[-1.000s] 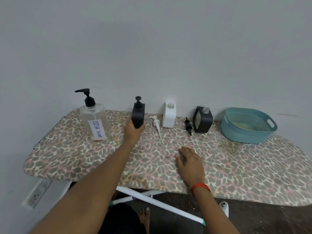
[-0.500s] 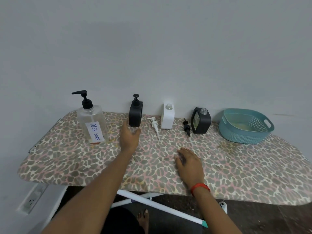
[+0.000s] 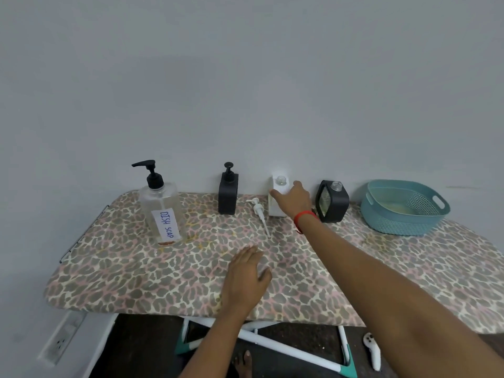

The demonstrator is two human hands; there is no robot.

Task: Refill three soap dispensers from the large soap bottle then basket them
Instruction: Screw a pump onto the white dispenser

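Change noted: the left hand was holding the black pump dispenser a second ago. It has since let it go and is now lying flat and released on the near part of the ironing board, holding nothing. The black pump dispenser is standing upright on its own at the far edge, with its pump in place.

The right hand, which was resting flat on the board, is now reaching to the far edge and touching the white dispenser. The thumb is lying across its front and the fingers are going round its right side. I cannot tell whether the grasp is closed yet.

Reading: attention is passing from the black pump dispenser to the white one. The white dispenser's neck is standing open and its white pump is lying loose on the board just to its left, so it looks like the next to be dealt with. A second black dispenser, also open-topped, is waiting to the right. The teal basket at the far right is holding no dispenser yet.

Writing: the large soap bottle is standing far left and carrying a white label hand-lettered "DISH SOAP". No other brand or text is readable.
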